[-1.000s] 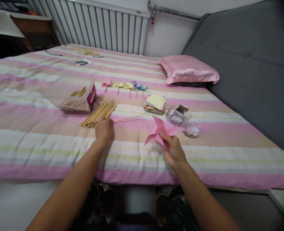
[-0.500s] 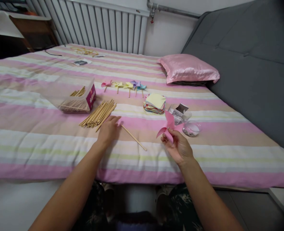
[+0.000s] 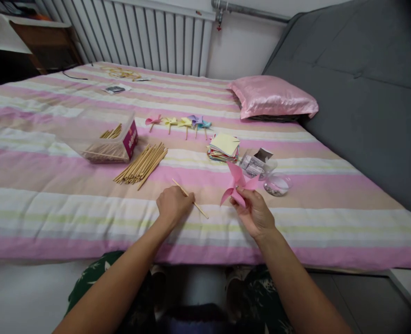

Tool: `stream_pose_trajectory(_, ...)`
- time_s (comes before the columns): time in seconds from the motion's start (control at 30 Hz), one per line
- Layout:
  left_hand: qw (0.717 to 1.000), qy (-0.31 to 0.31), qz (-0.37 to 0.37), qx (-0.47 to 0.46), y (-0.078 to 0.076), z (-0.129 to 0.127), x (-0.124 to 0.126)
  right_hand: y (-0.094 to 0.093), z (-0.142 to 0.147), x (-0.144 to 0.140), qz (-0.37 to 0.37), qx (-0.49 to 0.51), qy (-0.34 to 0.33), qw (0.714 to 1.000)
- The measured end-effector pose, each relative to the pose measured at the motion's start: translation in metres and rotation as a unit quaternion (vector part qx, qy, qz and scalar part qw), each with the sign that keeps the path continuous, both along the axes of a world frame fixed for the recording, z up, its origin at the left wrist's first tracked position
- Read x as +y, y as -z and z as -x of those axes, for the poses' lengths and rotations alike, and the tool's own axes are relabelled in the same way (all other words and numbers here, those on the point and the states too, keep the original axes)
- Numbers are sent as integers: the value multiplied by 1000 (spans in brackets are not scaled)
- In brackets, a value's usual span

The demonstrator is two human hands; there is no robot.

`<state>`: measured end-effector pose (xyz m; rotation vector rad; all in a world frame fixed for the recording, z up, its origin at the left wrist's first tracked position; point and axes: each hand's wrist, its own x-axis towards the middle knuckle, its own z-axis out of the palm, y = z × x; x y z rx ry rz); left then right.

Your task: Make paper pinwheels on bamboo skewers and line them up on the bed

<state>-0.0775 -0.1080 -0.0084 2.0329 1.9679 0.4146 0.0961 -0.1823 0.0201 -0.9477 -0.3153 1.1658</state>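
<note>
A pink paper pinwheel head [image 3: 238,177] is pinched between the thumb and fingers of my right hand [image 3: 256,211], above the striped bedspread. My left hand [image 3: 175,204] has its fingers closed on the middle of a single wooden stick [image 3: 201,211] lying slantwise on the bed. Left of that hand is a pile of loose wooden sticks [image 3: 143,164]. Beyond my right hand are a stack of square coloured papers [image 3: 224,146], a small round clear container [image 3: 277,185] with metal bits in it, and a clear plastic packet [image 3: 252,164].
A clear plastic box [image 3: 109,150] holding more sticks stands at the left. Several finished pinwheels [image 3: 185,122] lie in a row farther back. A pink pillow [image 3: 273,97] rests against the grey headboard [image 3: 358,79]. A white radiator [image 3: 156,39] lines the wall.
My left hand has moved right and nearer, from beside the stick pile to the single stick, and closed on it. My right hand has shifted slightly left with the pinwheel head.
</note>
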Motion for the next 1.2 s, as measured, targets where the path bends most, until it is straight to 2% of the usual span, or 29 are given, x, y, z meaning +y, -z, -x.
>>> stream_pose_trajectory(0.1, 998, 0, 12, -62, 0, 6, 4, 0, 2, -1, 2, 6, -16, 1000)
stream_pose_trajectory(0.17, 988, 13, 27, -148, 2, 9, 4, 0, 3, -1, 6, 1, -26, 1000)
stream_pose_trajectory(0.23, 963, 35, 46, -262, 4, 9, 2, 0, 3, -2, 7, -7, -34, 999)
stream_pose_trajectory(0.3, 926, 66, 61, -366, 3, 8, -3, -1, 4, -4, -2, -18, -48, 999)
stream_pose_trajectory(0.37, 892, 100, 80, -434, -2, 6, -9, -2, 5, -5, -17, -29, -70, 997)
stream_pose_trajectory(0.47, 854, 154, 111, -484, -13, 4, -19, -1, 6, -7, -39, -54, -93, 993)
stream_pose_trajectory(0.6, 845, 214, 88, -481, -25, 6, -26, 3, 3, -10, -101, -152, -108, 977)
stream_pose_trajectory(0.7, 844, 254, 61, -468, -26, 8, -28, 3, 1, -14, -175, -285, -106, 936)
stream_pose_trajectory(0.8, 843, 278, 37, -458, -27, 11, -27, -2, 1, -18, -233, -421, -83, 872)
stream_pose_trajectory(0.97, 856, 312, -23, -412, -35, 21, -21, -7, 4, -19, -279, -543, -41, 791)
stream_pose_trajectory(1.07, 861, 328, -50, -386, -41, 28, -17, -5, 4, -18, -277, -588, -13, 760)
stream_pose_trajectory(1.2, 866, 328, -56, -374, -43, 33, -14, -3, 5, -18, -269, -616, 13, 740)
